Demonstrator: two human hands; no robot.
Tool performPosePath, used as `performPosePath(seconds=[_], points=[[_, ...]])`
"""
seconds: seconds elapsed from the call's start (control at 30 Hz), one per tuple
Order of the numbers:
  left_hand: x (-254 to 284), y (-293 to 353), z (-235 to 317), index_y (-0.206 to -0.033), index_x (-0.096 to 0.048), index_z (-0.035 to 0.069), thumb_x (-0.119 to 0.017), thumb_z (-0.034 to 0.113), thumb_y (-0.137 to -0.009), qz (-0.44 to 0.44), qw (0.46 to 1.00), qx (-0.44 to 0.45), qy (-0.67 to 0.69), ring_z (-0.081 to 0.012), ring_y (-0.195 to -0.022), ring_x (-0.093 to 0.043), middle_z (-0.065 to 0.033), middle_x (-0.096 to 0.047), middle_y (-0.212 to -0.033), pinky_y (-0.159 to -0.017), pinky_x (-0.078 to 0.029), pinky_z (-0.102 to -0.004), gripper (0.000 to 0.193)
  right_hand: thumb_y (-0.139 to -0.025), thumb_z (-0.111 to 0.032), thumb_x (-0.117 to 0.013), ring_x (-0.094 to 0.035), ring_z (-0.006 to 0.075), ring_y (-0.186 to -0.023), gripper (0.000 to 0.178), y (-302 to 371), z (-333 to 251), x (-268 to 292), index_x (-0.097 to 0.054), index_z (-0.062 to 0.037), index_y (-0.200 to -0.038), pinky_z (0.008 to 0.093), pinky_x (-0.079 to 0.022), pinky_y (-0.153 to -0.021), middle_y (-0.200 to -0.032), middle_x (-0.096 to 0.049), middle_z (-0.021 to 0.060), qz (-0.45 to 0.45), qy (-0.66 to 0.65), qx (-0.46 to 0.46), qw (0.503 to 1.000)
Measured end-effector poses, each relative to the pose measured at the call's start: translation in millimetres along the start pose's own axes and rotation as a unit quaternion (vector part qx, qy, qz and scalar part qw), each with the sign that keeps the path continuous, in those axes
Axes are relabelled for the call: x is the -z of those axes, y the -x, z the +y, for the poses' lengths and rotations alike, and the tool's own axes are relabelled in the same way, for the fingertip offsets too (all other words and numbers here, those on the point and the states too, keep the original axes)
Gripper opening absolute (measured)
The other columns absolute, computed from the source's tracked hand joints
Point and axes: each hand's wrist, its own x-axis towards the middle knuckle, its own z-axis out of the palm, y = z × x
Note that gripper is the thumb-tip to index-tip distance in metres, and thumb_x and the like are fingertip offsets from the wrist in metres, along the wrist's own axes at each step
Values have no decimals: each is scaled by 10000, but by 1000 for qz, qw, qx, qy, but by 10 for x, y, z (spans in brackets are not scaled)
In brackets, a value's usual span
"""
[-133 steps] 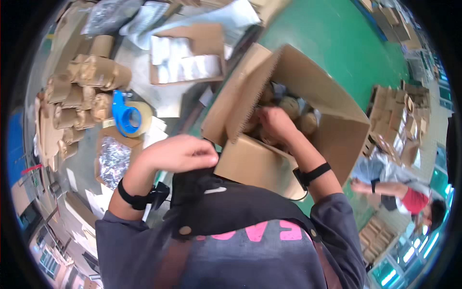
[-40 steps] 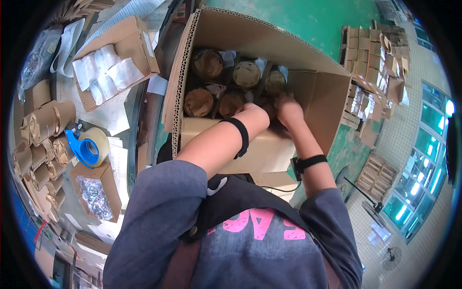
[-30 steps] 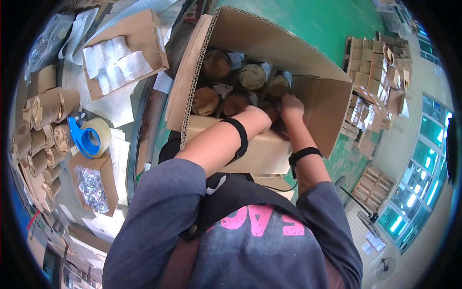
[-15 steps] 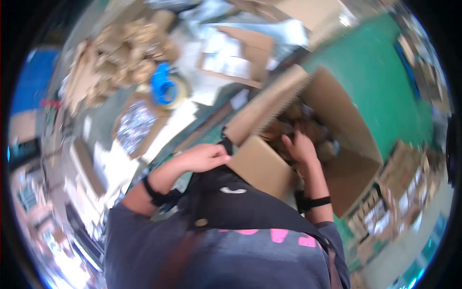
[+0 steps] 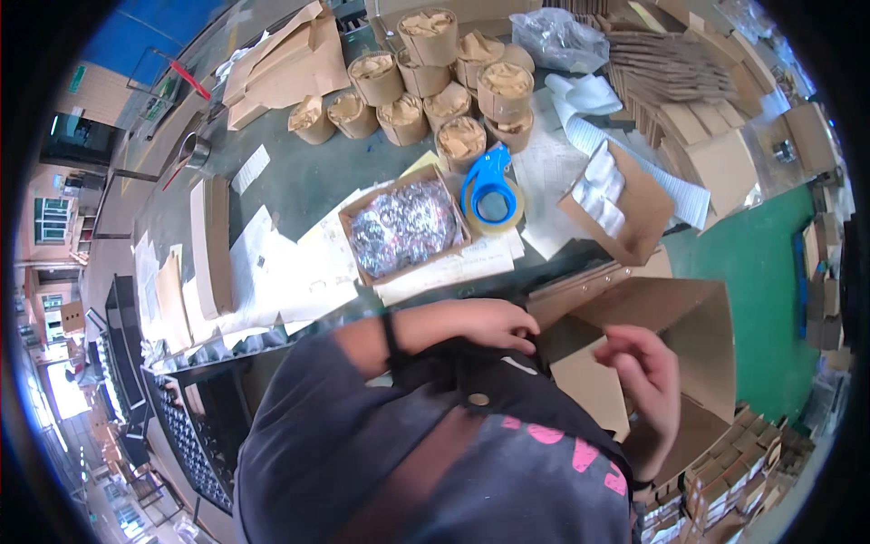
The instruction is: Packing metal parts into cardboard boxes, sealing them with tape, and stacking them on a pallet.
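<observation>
My right hand (image 5: pixel 648 376) is raised over a large open cardboard box (image 5: pixel 707 344) at my right front. Its fingers are loosely bent, with the thumb apart and nothing seen between them. My left hand (image 5: pixel 494 324) lies against my black apron (image 5: pixel 453 372), beside the box's near corner. Its fingers curl downward together, and anything inside them is hidden. The box flaps stand up. Little of its inside shows past the flaps and my right hand.
A worktable (image 5: pixel 299 172) holds several paper-filled cardboard tubs (image 5: pixel 403 118), a blue tape dispenser (image 5: pixel 491 186), a small box of shiny wrapped pieces (image 5: pixel 408 227) and papers (image 5: pixel 308 281). An open carton (image 5: pixel 648 204) sits by the table's right edge. Stacked cardboard (image 5: pixel 666 72) lies at the back right.
My right hand has come up out of the box, where it was among brown items. The view has swung, bringing more of the table into sight. My left hand stays near the box corner.
</observation>
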Motion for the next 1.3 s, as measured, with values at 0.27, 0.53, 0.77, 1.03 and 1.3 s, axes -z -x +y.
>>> performPosePath(seconds=[0.27, 0.53, 0.77, 1.03, 1.3], points=[[545, 1701, -433, -1139, -576, 163, -751, 343, -695, 390, 868, 119, -283, -287, -1089, -469, -75, -509, -1144, -935, -323, -455, 510, -863, -201, -587, -662, 246, -757, 246, -2784, -38, -294, -657, 18, -949, 347, -479, -688, -769, -658, 187, 252, 337, 108, 901], [581, 1641, -910, -1127, -594, 178, -738, 319, -710, 386, 835, 96, -380, -269, -1138, -444, -71, -483, -1193, -971, -291, -477, 464, -707, -151, -694, -665, 306, -866, 242, -4665, 1441, 529, -695, -8, -902, 395, -516, -802, -1054, -672, 164, 362, 223, 14, 905], [1176, 1539, -332, -1136, -588, 128, -760, 250, -728, 386, 892, -2, -234, -279, -1077, -495, -108, -511, -1168, -915, -379, -421, 460, -826, 109, -582, -618, 218, -933, 262, -3222, -1005, 366, -586, 11, -1068, 360, -524, -861, -986, -622, 114, 243, -332, 377, 830], [2011, 414, 930, -1295, -425, 29, -739, 264, -784, 475, 835, -269, -65, -315, -1183, -470, -176, -497, -1235, -983, -390, -389, 643, -872, 28, -526, -594, 228, -1028, 283, -1066, -1331, -344, -583, 10, -1149, 388, -464, -933, -1104, -601, 149, 216, -241, 401, 857], [1688, -464, 698, -1331, -408, 3, -428, 430, -964, 44, 711, -148, 686, -284, -1138, -548, -152, -558, -1235, -1001, -416, -431, 563, -750, 100, -567, -608, 237, -805, 181, -377, -203, -344, -643, -36, -843, 300, -478, -727, -853, -627, 95, -114, 177, 118, 970]])
